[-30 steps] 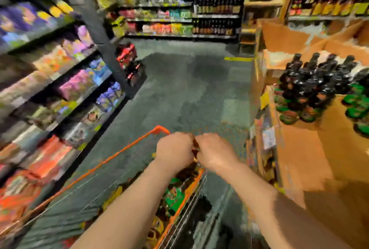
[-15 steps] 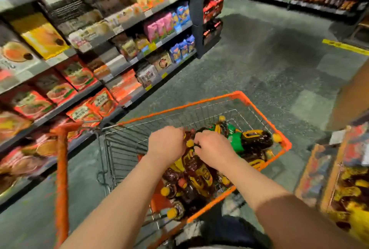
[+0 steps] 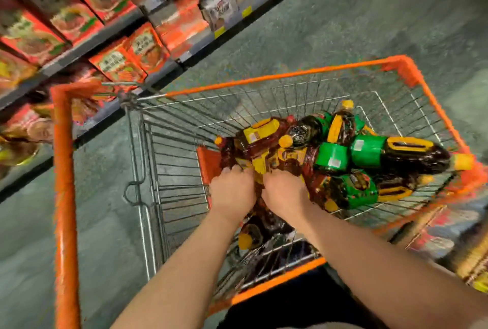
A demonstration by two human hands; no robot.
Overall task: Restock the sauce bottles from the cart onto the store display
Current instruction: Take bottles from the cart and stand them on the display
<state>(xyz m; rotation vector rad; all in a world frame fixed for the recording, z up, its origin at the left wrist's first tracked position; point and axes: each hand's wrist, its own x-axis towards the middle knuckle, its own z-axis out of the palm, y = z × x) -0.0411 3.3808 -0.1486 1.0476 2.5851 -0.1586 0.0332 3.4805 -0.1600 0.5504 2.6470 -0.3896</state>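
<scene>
Both hands, left hand and right hand, grip sauce bottles in the cart; neighbouring loose bottles beyond them could roll or snag.

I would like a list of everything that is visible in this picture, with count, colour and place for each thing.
cart: one, orange rim with grey wire walls, centre.
sauce bottles: a pile, exact count unclear; dark sauce, yellow caps, yellow labels; lying on their sides in the cart.
green-label bottles: at least three, dark with green labels, right side of the pile.
shelves: grey, upper left, beside the cart.
red packages: many, red and orange, on the shelves.
floor: grey-green, around the cart.
left hand: one, in the cart, on the bottles; grip blurred.
right hand: one, next to the left, on the bottles; grip blurred.
</scene>
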